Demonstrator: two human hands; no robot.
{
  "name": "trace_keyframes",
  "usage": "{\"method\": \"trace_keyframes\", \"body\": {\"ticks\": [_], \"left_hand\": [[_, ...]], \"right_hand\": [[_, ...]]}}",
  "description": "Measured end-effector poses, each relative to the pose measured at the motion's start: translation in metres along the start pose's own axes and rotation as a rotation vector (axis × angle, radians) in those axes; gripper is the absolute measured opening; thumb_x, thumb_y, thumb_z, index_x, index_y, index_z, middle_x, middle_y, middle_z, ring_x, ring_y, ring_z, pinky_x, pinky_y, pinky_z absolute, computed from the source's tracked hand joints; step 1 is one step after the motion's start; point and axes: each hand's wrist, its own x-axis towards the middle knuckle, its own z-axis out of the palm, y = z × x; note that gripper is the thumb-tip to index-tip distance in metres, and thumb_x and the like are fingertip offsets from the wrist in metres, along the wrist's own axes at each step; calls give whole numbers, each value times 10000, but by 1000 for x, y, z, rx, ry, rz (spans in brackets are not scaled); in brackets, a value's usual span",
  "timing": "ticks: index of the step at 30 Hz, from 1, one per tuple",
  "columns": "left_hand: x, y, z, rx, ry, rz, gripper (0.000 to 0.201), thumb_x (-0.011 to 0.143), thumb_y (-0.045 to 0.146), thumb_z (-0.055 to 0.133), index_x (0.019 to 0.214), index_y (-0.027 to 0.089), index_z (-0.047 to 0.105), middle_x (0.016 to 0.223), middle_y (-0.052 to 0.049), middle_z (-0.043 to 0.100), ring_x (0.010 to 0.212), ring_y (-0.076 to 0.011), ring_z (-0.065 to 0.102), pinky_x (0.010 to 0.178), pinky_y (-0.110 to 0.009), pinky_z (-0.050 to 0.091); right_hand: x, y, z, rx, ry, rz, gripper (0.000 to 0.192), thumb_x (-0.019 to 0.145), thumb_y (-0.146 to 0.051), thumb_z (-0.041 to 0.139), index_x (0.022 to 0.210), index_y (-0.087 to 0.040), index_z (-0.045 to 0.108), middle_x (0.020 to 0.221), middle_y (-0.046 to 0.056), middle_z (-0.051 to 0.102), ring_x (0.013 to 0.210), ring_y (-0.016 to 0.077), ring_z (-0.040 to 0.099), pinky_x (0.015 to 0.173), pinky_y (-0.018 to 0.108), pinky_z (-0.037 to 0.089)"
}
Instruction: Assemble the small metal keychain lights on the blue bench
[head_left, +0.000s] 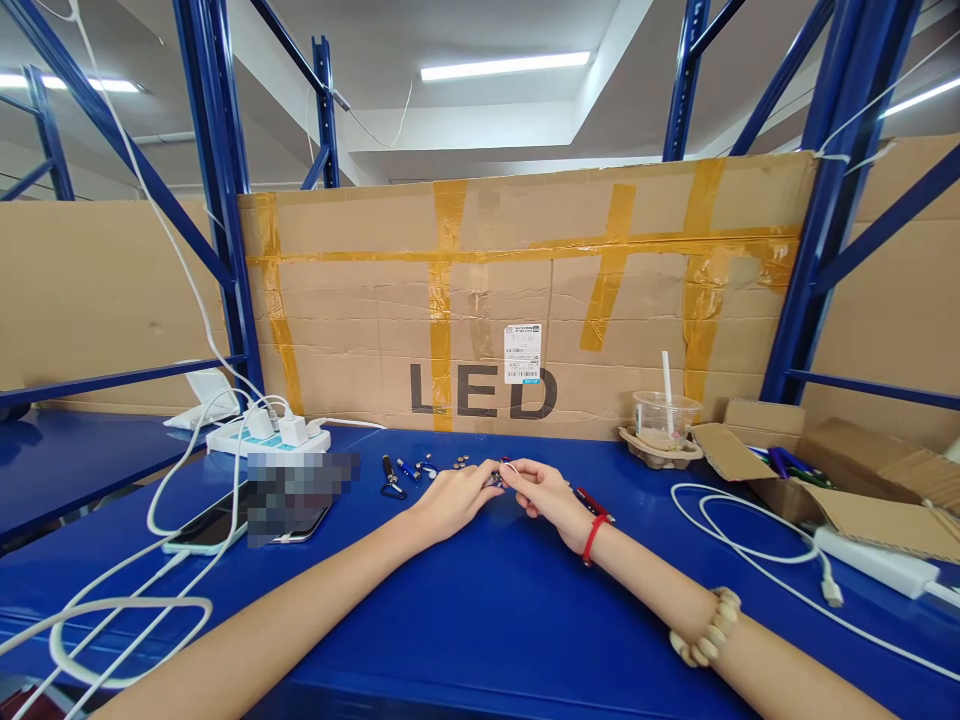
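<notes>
My left hand [459,502] and my right hand [541,494] meet over the middle of the blue table. The left fingers are closed around a small dark, shiny piece [494,479], mostly hidden, whose kind I cannot make out. Thumb and forefinger of the right hand pinch together right beside it, with a thin pale edge showing between them. Left of the hands lie a small black item with a loop [390,480], a small blue item [407,470] and several tiny round silvery discs [460,462]. A red and black pen-like object [592,503] lies partly hidden behind my right wrist.
At the left, phones [206,525] and white cables lie by a white power strip [270,440] with plugs. A plastic cup [664,415] with a straw stands at the back right. Further right are an opened cardboard box [780,495] and a white cable [739,545]. Cardboard [345,330] walls the back.
</notes>
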Motion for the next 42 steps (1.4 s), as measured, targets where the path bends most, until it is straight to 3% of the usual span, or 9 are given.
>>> {"method": "trace_keyframes", "body": {"ticks": [6, 13, 21, 35, 42], "left_hand": [[1, 1, -1, 47, -18, -1, 153, 880, 306, 309, 958, 209, 399, 863, -4, 593, 770, -159, 563, 625, -236, 400], [-1, 1, 0, 22, 30, -30, 204, 880, 306, 312, 1064, 222, 330, 982, -15, 564, 882, -165, 542, 679, -243, 415], [-3, 0, 3, 125, 25, -26, 217, 887, 334, 269, 1027, 202, 370, 881, -38, 579, 797, -189, 564, 629, -257, 422], [-5, -1, 1, 23, 28, -29, 203, 891, 295, 249, 1048, 223, 357, 894, -20, 570, 820, -170, 553, 664, -251, 414], [-5, 1, -2, 14, 70, -47, 180, 894, 277, 243, 1006, 232, 376, 842, 13, 577, 772, -147, 549, 638, -228, 399]], "right_hand": [[0, 0, 0, 9, 14, -6, 357, 623, -471, 598, 773, -149, 564, 545, -48, 442, 430, 31, 330, 359, 155, 237], [2, 4, 1, 61, 6, 10, 351, 610, -478, 609, 748, -162, 544, 534, -61, 424, 405, 22, 298, 353, 158, 213], [4, 7, 2, 69, -12, 14, 347, 604, -477, 618, 713, -168, 501, 571, -58, 440, 386, 9, 266, 349, 159, 183], [1, 2, 5, 23, 20, 24, 397, 557, -525, 623, 688, -174, 492, 507, -79, 339, 389, 23, 239, 356, 170, 180], [0, 2, 6, -34, 25, -34, 399, 557, -543, 607, 644, -178, 472, 553, -59, 393, 392, 27, 260, 351, 179, 214]]}}
